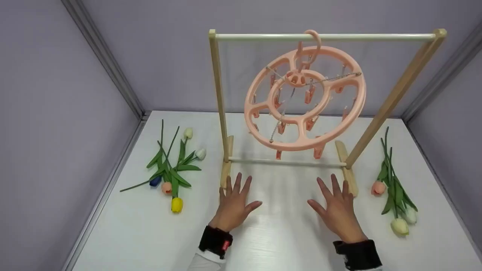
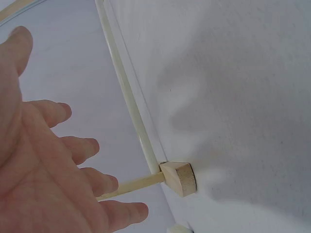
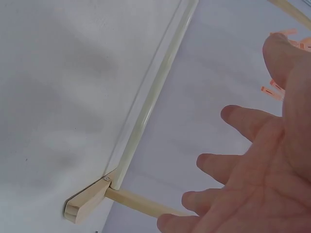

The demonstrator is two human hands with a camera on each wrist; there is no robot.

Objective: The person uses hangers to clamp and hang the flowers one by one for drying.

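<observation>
My left hand (image 1: pixel 232 207) is spread palm down over the white table, near the left foot (image 1: pixel 226 165) of a wooden rack; nothing is in it. The right hand (image 1: pixel 337 210), fingers also spread and holding nothing, is near the right foot (image 1: pixel 352 182). Both wrist views show the palms above the tabletop, with shadows below. From the rack's top rod (image 1: pixel 256 37) hangs a round pink drying hanger (image 1: pixel 301 145) by its hook, tilted, with several pink clips (image 1: pixel 319 152) dangling from it.
Left of the rack lie several artificial tulips, among them a yellow tulip (image 1: pixel 177 205) and a white tulip (image 1: pixel 200 153). On the right are more tulips, including a pink tulip (image 1: pixel 378 188). Grey walls (image 1: pixel 169 56) enclose the table (image 1: pixel 150 241). A low rod (image 1: pixel 286 162) joins the rack's sides.
</observation>
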